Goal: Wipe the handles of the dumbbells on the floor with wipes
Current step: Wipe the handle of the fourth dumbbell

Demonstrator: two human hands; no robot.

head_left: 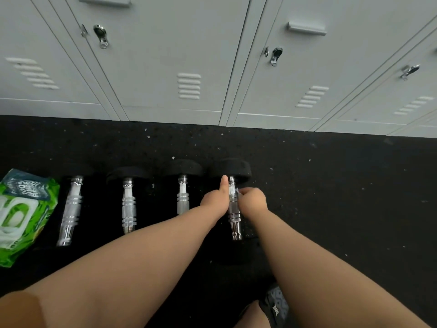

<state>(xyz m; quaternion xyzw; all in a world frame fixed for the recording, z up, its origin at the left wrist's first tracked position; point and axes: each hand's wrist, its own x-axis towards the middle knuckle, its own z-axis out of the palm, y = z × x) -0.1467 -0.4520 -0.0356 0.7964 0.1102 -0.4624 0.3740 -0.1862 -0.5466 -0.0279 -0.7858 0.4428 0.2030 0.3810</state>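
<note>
Several black dumbbells with chrome handles lie side by side on the dark floor. Both my hands are at the rightmost dumbbell (pixel 234 221). My left hand (pixel 216 200) is curled against the left side of its handle, thumb pointing up along the bar toward the far black head. My right hand (pixel 251 201) pinches a small white wipe (pixel 236 192) against the right side of the handle. The handle's near end shows bare chrome. To the left lie the third dumbbell (pixel 183 197), the second dumbbell (pixel 128 204) and the leftmost dumbbell (pixel 71 209).
A green pack of wipes (pixel 21 216) lies on the floor at the far left. A row of grey lockers (pixel 189 55) stands just behind the dumbbells. Speckled black rubber floor (pixel 343 185) stretches to the right. My knee and dark shorts (pixel 274 306) show at the bottom.
</note>
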